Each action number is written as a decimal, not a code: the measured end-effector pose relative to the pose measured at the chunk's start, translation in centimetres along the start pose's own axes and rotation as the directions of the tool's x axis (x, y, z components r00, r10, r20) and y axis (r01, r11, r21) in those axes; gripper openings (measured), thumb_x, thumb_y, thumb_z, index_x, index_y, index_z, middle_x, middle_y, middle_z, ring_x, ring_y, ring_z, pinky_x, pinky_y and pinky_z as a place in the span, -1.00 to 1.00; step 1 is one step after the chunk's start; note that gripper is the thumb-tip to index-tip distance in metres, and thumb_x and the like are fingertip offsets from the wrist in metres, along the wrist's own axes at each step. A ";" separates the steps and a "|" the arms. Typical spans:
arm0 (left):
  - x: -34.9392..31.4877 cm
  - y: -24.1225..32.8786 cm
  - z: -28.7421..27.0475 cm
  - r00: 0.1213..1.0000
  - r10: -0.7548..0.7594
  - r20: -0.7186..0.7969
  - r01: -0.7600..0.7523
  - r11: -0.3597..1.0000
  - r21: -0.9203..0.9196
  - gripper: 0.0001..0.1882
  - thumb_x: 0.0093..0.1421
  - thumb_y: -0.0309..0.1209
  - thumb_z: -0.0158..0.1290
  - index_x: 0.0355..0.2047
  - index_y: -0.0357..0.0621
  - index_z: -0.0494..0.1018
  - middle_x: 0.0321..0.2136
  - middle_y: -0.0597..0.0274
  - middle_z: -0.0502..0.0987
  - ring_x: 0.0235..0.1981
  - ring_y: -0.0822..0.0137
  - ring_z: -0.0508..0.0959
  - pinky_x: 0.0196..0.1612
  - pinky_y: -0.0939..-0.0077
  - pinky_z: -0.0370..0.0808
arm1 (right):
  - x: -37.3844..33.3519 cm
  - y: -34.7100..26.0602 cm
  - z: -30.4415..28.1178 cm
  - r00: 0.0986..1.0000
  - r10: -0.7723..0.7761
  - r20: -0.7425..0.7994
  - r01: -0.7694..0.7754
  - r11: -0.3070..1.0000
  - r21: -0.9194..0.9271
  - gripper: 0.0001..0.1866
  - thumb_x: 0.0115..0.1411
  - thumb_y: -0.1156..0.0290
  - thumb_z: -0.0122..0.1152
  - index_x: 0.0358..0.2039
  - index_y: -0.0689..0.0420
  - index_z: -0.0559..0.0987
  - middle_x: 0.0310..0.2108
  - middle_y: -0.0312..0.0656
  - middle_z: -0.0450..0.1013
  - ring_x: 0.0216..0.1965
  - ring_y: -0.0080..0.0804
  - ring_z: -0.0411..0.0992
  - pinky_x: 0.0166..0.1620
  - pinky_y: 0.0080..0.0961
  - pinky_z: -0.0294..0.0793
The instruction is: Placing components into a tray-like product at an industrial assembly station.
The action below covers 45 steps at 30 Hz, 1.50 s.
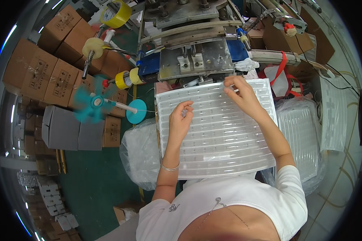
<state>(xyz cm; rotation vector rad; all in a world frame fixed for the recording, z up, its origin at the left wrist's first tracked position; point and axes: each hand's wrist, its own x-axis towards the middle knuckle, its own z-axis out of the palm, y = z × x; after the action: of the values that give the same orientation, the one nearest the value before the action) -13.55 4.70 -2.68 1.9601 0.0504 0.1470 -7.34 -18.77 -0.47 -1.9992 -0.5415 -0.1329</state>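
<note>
A large white ribbed tray [213, 158] lies in front of me, with small clear pieces set in rows along its grooves. Over its left part, my left hand [180, 122] is closed, with a small clear piece [184, 113] showing between thumb and fingers. My right hand [243, 96] is at the tray's far right edge, its fingers bent and thumb drawn in toward them. Whatever its fingertips hold, if anything, is too small to name. Just beyond the tray stands a metal machine [193, 60] with a bolted fixture on its plate.
Yellow tape rolls [116, 14] sit on rods at the machine's left. A teal fan [95, 102] spins nearby. Cardboard boxes [38, 74] are stacked at left. Bagged ribbed trays [299, 138] stand at right, near a red-and-white bag [280, 76]. A plastic-wrapped bundle [140, 154] lies left.
</note>
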 end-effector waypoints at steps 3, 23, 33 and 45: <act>1.3 1.2 0.0 0.997 0.083 -0.004 -0.081 0.988 0.130 -0.70 0.11 -0.47 -0.05 -0.12 -0.16 0.45 -0.37 0.18 0.54 -0.41 0.41 0.50 -0.38 0.58 0.41 | 0.1 -0.4 -1.0 0.997 -0.022 -0.076 0.027 0.998 0.061 -0.75 0.10 0.54 0.09 -0.16 0.13 0.48 -0.04 -0.24 0.32 -0.09 -0.48 0.35 -0.23 -0.63 0.45; 4.8 6.7 1.6 0.896 0.439 -0.065 -0.418 0.883 0.212 -0.72 0.04 -0.45 0.16 -0.18 -0.10 0.51 -0.41 0.21 0.47 -0.49 0.30 0.48 -0.42 0.45 0.42 | 13.0 1.5 1.5 0.851 -0.432 -0.299 0.207 0.799 -0.564 -0.77 0.06 0.37 0.21 -0.23 0.11 0.56 -0.31 -0.13 0.50 -0.28 -0.17 0.47 -0.25 -0.36 0.47; -6.7 3.0 0.0 0.917 0.302 0.259 -0.371 0.884 0.283 -0.69 0.02 -0.42 0.18 -0.19 -0.15 0.46 -0.36 0.25 0.50 -0.48 0.35 0.48 -0.41 0.53 0.41 | 6.5 1.5 -0.2 0.867 -0.349 -0.355 0.189 0.891 -0.413 -0.63 0.09 0.31 0.20 -0.09 0.17 0.49 -0.13 -0.09 0.45 -0.08 -0.14 0.41 -0.02 -0.36 0.37; -11.5 -1.3 1.9 0.761 0.269 0.590 -0.557 0.738 0.382 -0.64 -0.09 -0.61 -0.01 -0.20 -0.20 0.36 -0.40 0.14 0.36 -0.38 0.12 0.39 -0.34 0.29 0.35 | -13.5 -0.3 1.8 0.652 -0.197 0.733 0.487 0.849 -0.205 -0.78 -0.03 0.46 0.12 -0.29 0.12 0.52 -0.35 -0.19 0.35 -0.31 -0.29 0.42 -0.35 -0.47 0.51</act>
<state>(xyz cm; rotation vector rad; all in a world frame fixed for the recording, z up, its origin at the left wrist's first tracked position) -24.68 2.22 -5.48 2.4948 -0.8069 -0.0976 -19.80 -21.38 -5.35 -2.2789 -1.5043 0.3264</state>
